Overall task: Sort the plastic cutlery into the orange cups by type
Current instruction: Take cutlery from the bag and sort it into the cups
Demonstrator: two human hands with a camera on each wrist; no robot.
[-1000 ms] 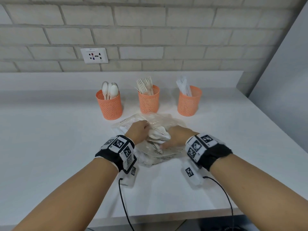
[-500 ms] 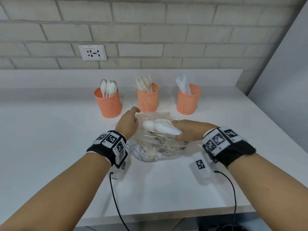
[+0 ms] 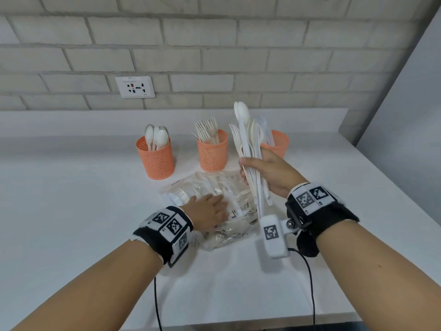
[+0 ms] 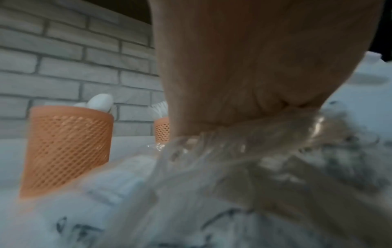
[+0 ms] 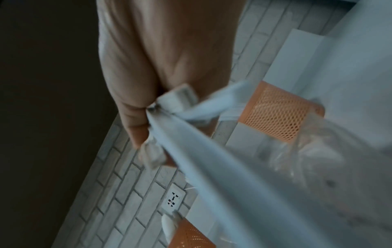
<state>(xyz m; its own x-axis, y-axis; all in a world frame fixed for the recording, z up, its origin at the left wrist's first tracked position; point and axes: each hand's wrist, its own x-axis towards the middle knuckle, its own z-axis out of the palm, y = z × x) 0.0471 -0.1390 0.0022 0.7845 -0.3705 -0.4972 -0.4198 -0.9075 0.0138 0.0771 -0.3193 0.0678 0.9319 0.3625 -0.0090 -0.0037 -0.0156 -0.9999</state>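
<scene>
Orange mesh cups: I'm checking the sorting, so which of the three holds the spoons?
The leftmost orange mesh cup holds the white plastic spoons. The middle cup holds forks, and the right cup sits partly hidden behind the right hand.

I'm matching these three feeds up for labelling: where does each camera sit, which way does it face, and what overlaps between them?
Head: worn on the head, facing forward and down at the counter; both forearms, left hand flat on the plastic bag, right hand gripping a cutlery bundle.
Left wrist: under the left palm, facing the wall across the bag.
Right wrist: along the right hand, tilted toward the wall, bundle close up.
Shared: all three show orange cups, such as the spoon cup.
</scene>
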